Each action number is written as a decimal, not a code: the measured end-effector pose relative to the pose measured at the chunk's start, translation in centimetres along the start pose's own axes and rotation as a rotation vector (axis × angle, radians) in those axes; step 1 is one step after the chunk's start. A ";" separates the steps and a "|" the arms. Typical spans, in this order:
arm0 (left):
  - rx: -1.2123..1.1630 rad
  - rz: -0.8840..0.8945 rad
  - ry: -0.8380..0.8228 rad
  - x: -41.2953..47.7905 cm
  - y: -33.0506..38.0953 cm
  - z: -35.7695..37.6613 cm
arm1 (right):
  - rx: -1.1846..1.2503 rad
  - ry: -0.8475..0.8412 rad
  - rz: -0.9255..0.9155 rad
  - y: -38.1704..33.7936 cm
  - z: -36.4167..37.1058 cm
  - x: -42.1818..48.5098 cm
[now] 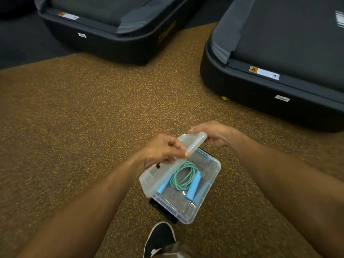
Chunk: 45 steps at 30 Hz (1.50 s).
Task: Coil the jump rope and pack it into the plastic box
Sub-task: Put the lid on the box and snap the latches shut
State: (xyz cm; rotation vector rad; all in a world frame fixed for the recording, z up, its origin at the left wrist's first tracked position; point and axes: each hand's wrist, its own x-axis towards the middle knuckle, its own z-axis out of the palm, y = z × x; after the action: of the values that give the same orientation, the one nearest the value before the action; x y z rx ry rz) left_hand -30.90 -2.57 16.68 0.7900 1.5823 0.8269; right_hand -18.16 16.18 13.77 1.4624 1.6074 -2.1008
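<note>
Coiled jump rope [184, 175] inside plastic box [208, 189] on speckled floor [93, 108]; clear lid [167, 170] tilted above, pinched by left hand [163, 148] and right hand [216, 134], fingers closed on its edges.

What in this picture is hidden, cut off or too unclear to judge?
- Head view: the left handle lies partly behind the cloudy lid.
- Head view: the dark thing under the box is mostly covered by it; I cannot name it.
- Head view: the right hand has its fingertips behind the lid, so its grip is unclear.
- Head view: the shoe is cut off by the bottom edge.
- Head view: the sticker print is too small to read.
</note>
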 end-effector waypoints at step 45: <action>1.532 0.264 0.027 2.6 -7.8 4.9 | -0.970 0.295 -0.259 6.3 -1.5 1.0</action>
State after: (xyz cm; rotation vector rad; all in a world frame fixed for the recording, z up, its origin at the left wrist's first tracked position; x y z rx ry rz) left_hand -26.90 -4.10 8.11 2.0531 2.0126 -0.4192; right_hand -14.04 15.13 8.81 1.2405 2.4890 -0.8631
